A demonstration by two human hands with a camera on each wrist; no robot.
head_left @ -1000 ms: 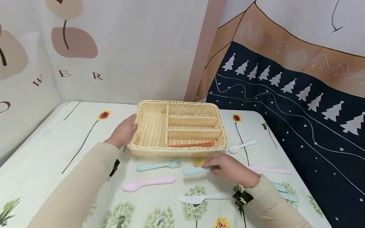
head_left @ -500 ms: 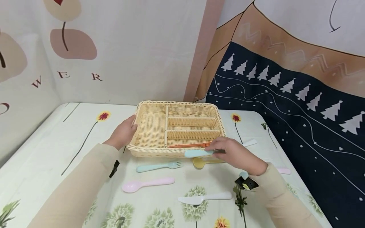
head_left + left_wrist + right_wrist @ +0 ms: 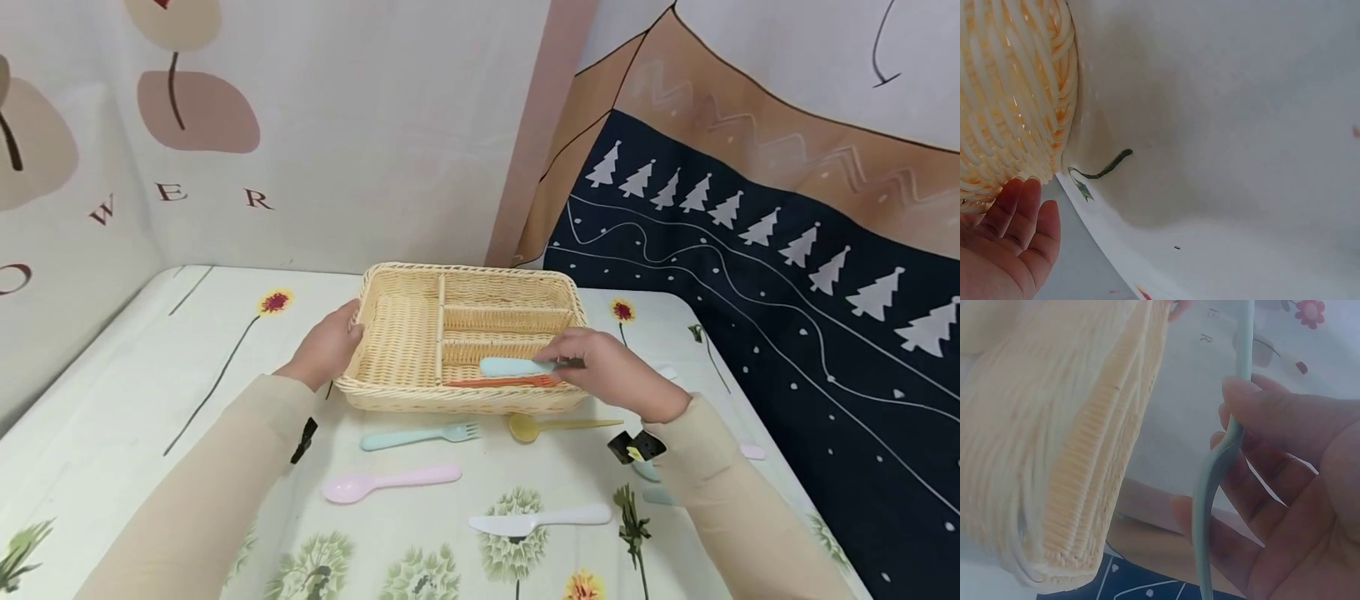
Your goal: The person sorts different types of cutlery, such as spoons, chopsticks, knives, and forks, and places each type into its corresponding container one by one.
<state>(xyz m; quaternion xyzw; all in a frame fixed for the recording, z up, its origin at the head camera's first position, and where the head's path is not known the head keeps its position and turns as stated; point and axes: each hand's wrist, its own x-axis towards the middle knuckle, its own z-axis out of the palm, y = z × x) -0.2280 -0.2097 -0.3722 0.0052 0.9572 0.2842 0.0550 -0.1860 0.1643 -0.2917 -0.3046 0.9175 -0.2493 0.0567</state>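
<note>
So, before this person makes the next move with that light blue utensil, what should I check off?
1. Utensil firmly held: ok. The right hand pinches the light blue utensil between thumb and fingers.
2. Basket steadied: ok. The left hand holds the left end of the wicker basket.
3. Utensil lined up with a slot: ok, it seems. From the head view it appears over the nearest narrow compartment.
4. That compartment vacant: not ok. An orange fork lies along it.
5. Utensil type known: cannot tell. Its working end is hidden or edge-on.
</note>
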